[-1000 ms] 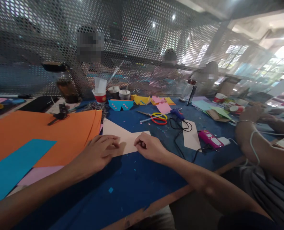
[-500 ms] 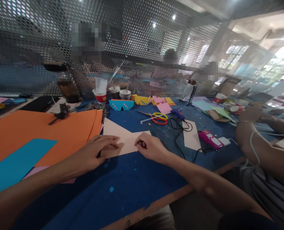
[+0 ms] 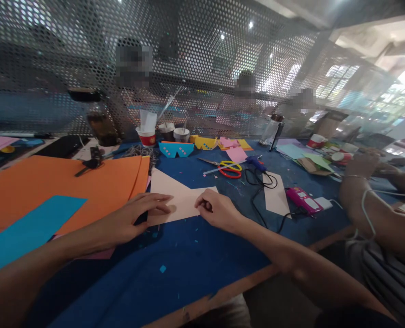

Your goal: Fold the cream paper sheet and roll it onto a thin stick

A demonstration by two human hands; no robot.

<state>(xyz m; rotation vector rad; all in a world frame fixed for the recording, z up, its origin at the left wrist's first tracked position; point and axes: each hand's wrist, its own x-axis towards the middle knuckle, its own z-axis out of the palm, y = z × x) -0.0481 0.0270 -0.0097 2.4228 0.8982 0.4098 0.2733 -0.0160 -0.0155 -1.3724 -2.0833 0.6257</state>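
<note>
A pale peach sheet of paper [image 3: 183,200] with a V-shaped notch in its far edge lies on the blue table. My left hand [image 3: 139,214] is open, its fingers stretched over the left part of the sheet and the thumb apart beneath them. Over the sheet's right part, my right hand [image 3: 219,210] is closed, with curled fingertips pressed together at the paper. What those fingertips pinch, if anything, is hidden. Behind the sheet stands a blue paper mask [image 3: 176,149] with small pink squares. A yellow paper piece [image 3: 205,143] stands beside it.
Scissors [image 3: 230,168], a blue glue gun [image 3: 256,164] with a black cord and a magenta power strip [image 3: 304,200] lie to the right. Orange sheets [image 3: 58,177] and a blue strip [image 3: 38,223] are at left. Cups [image 3: 146,137] line the back. Another person's arm [image 3: 369,196] rests at right.
The whole view has shifted slightly, so things appear a little further right. Both hands keep nearly the same pose on the peach paper.
</note>
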